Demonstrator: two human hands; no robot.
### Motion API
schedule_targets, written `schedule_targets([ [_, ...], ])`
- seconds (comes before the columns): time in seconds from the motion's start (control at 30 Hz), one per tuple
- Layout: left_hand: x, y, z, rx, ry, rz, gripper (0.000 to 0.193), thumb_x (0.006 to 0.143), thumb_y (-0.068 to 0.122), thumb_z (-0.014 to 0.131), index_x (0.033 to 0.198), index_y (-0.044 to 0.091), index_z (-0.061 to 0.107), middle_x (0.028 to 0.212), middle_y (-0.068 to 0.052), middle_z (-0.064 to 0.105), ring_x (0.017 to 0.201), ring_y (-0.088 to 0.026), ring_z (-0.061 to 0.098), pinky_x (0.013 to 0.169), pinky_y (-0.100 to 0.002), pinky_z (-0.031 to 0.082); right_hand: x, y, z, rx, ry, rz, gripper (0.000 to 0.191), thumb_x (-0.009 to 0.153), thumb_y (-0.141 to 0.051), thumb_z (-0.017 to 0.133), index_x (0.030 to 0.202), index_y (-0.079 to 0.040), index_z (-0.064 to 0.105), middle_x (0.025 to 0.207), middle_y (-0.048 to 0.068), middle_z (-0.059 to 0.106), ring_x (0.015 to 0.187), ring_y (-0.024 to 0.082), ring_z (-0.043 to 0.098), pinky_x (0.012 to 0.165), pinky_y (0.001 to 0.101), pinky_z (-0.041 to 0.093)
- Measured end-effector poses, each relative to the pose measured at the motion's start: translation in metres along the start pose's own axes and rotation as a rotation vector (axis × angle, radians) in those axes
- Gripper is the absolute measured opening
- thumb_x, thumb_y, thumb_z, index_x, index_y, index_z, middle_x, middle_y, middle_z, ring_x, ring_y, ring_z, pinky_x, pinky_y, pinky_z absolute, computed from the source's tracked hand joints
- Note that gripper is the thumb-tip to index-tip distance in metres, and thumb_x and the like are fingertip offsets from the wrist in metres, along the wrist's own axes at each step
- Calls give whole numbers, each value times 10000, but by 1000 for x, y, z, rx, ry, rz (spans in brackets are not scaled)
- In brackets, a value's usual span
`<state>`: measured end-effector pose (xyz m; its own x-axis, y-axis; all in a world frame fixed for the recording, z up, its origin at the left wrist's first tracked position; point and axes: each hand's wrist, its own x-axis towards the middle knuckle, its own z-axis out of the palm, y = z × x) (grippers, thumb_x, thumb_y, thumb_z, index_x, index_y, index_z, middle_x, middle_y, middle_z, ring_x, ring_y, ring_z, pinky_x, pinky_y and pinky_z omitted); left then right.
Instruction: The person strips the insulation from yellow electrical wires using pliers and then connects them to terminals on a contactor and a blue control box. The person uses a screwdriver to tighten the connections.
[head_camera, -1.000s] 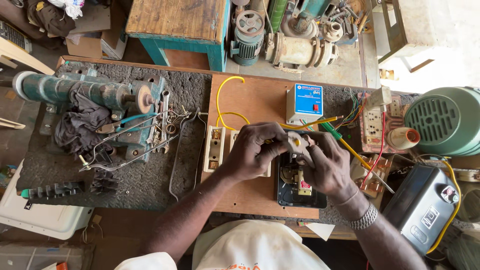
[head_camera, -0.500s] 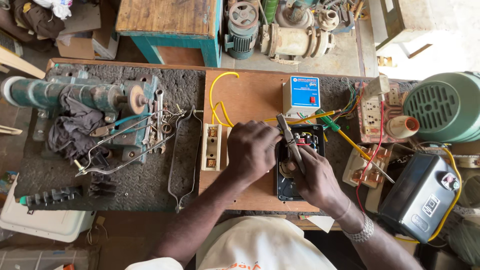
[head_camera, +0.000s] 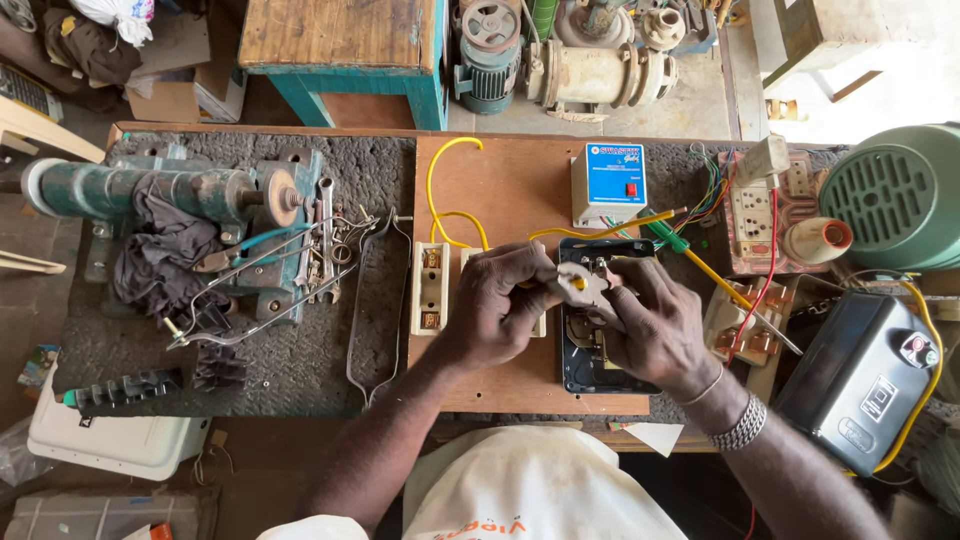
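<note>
My left hand (head_camera: 497, 308) is closed around a yellow wire (head_camera: 436, 190) that loops over the wooden board (head_camera: 520, 180). The wire's tip meets a small cream-white electrical part (head_camera: 590, 283). My right hand (head_camera: 652, 332), with a metal bracelet on its wrist, pinches that part. Both hands touch each other just above a black open switch box (head_camera: 583, 375) lying on the board. A white fuse holder (head_camera: 431, 290) sits left of my left hand. A blue and white control box (head_camera: 608, 183) stands behind the hands.
A green bench machine (head_camera: 160, 195) with a dark rag, spanners and wire clutter fills the left mat. At the right are a socket board (head_camera: 755, 215) with red wires, a yellow-handled screwdriver (head_camera: 715, 280), a grey metal box (head_camera: 860, 390) and a green motor (head_camera: 900, 195). Old motors lie on the floor beyond.
Half a second ago my hands were low on the black box with a slim tool. Both have since risen and closed together on the cream-white part and wire tip.
</note>
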<state>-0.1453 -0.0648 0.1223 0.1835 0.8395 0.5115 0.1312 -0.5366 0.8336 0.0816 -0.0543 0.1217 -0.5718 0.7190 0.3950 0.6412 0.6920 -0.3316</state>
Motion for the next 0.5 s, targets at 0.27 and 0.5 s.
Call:
schedule_targets([
  [0.27, -11, -14, 22, 654, 191, 164, 57, 885, 95, 677, 891, 110, 623, 834, -43, 632, 788, -249, 632, 713, -416, 428, -7, -28, -8, 405, -188, 157, 356, 798, -21, 651, 1152, -2, 617, 1139, 210, 636, 982, 447, 634, 792, 472, 528],
  [0.5, -11, -19, 20, 540, 150, 50, 108, 913, 139, 717, 886, 89, 625, 789, -58, 626, 770, -262, 630, 712, -426, 411, -14, -20, 6, 209, -267, 379, 279, 850, -75, 644, 1127, -48, 638, 1029, 175, 632, 934, 381, 643, 769, 442, 547],
])
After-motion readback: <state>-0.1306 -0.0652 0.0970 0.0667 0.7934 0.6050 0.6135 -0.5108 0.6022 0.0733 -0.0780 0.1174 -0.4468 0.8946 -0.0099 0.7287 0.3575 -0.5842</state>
